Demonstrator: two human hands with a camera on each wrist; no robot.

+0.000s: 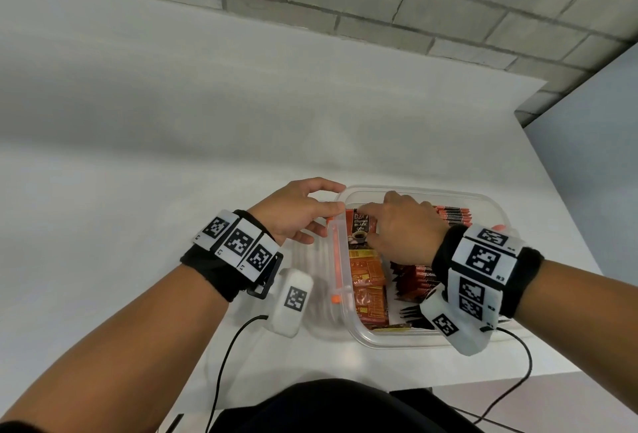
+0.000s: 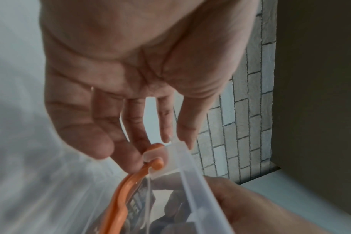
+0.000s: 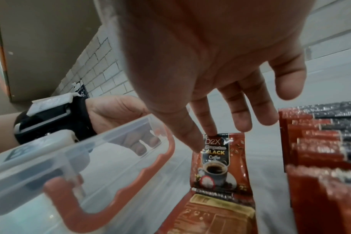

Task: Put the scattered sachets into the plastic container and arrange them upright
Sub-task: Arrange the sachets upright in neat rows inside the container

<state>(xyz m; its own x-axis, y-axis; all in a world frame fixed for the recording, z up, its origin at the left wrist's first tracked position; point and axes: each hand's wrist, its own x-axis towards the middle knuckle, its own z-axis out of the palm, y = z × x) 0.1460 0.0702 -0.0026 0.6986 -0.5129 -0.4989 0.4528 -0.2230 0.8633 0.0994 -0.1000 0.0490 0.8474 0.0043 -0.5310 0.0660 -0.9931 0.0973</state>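
Observation:
A clear plastic container [image 1: 390, 344] with an orange handle [image 1: 335, 260] stands on the white table. My left hand [image 1: 336, 197] grips its far-left corner from outside, thumb on the rim [image 2: 182, 158] beside the handle's hinge [image 2: 156, 163]. My right hand [image 1: 371, 222] reaches inside, where thumb and index finger pinch the top edge of a black coffee sachet [image 3: 216, 166] that leans near the left wall. Flat orange sachets [image 1: 367, 280] lie in front of it. Rows of red-and-black sachets [image 3: 315, 142] stand upright on the right side, partly hidden by my wrist.
The white table [image 1: 172, 156] stretches wide to the left and back, ending at a grey brick wall [image 1: 414, 1]. Its right edge [image 1: 566, 211] runs close to the container. Black cables [image 1: 224, 363] hang from both wrist cameras over the front edge.

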